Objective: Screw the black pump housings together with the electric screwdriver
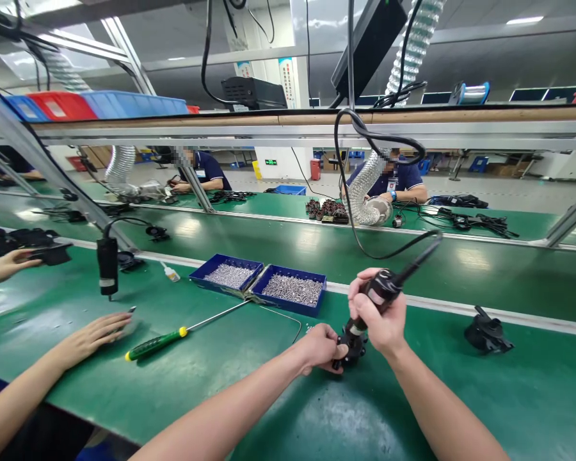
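Observation:
My right hand (381, 317) is wrapped round a black electric screwdriver (383, 287), which tilts down to the left, its cord leaving the top end. The driver's lower end meets a small black plastic part (352, 352) on the green bench. Pinching that part from the left is my left hand (320, 349); its fingers partly cover it. The driver's tip is hidden against the part. A few tiny screws (310, 328) lie just beyond my left hand, beside a thin bent metal rod (295, 323).
Two blue trays (322, 298) of small screws stand ahead. A green-handled screwdriver (158, 344) lies to their left. Another black part (488, 333) sits at right. At left, a co-worker's hands (93, 336) rest near a hanging electric driver (108, 266). A looped cord (345, 186) dangles ahead.

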The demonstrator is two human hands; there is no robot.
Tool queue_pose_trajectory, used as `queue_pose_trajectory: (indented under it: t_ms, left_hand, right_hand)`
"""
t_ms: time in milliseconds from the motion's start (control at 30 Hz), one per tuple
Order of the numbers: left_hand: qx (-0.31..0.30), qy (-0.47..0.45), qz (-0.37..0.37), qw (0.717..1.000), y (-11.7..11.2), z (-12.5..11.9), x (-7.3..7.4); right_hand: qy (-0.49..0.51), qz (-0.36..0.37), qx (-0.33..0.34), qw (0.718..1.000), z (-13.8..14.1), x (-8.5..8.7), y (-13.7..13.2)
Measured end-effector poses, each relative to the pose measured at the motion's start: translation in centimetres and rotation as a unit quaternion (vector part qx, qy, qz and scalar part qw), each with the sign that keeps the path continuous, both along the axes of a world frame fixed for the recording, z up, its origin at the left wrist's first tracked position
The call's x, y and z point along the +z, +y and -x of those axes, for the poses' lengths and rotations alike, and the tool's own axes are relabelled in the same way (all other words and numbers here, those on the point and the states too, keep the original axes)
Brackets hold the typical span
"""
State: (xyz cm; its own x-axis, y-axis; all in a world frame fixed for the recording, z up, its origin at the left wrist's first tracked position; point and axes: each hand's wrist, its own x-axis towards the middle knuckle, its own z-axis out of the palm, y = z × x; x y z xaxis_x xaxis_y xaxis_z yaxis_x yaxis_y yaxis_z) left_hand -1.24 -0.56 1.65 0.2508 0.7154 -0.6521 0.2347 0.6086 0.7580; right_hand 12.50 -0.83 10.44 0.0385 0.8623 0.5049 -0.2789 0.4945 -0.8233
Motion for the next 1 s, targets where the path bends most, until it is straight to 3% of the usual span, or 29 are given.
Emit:
queue_pose_trajectory:
  t_ms: [100,367,600,733,1000]
  left_hand:
    - [0.011,0.027,0.004,1.000,0.7,0.5,0.5]
    - [0.012,0.011,0.026,1.000,1.1,0.8,0.0]
    - [0.011,0.002,0.032,0.999,1.2,1.0,-0.3]
    - [0.005,0.008,0.036,0.999,1.3,0.9,-0.1]
    - [0.010,0.009,0.031,0.999,1.2,0.8,0.3]
  right_hand:
    - [0.003,-0.006,0.027,1.000,-1.5,0.3,0.1]
    - [0.071,0.077,0.163,0.981,-3.2,0.0,0.6]
    - [0.082,0.096,0.138,0.982,-3.3,-0.9,0.9]
    - [0.072,0.112,0.131,0.982,-3.3,-0.5,0.7]
    - [0.045,0.094,0.159,0.982,-2.7,-0.8,0.5]
